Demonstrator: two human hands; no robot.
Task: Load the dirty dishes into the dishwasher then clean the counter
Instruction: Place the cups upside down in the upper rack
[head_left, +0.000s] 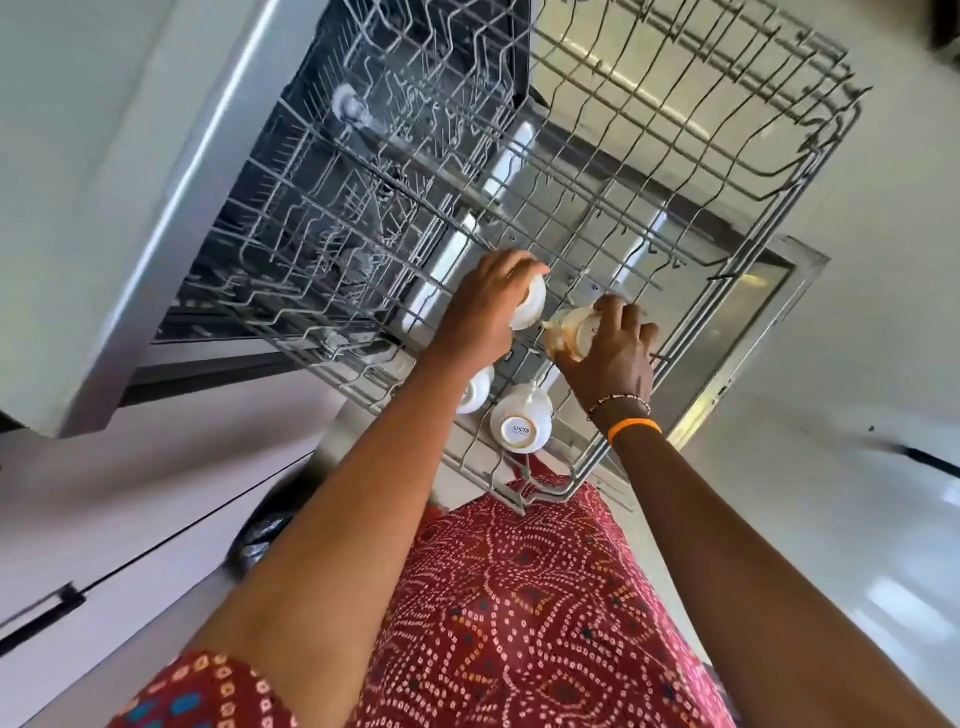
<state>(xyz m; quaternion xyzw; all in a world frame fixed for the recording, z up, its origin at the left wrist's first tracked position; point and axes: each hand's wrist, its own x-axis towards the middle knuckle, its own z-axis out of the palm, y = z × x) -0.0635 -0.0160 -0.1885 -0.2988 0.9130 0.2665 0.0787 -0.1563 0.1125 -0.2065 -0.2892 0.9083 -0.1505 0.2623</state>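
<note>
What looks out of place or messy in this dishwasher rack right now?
Only the clear glass in the right hand: brownish residue inside. The left hand holds a white cup; two cups sit upside down in the rack.

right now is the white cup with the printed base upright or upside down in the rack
Upside down: the white cup in the rack shows its printed base facing up toward the camera.

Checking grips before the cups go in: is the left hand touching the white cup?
Touching. The head view shows the left hand wrapped over the white cup, fingers curled around its rim.
</note>
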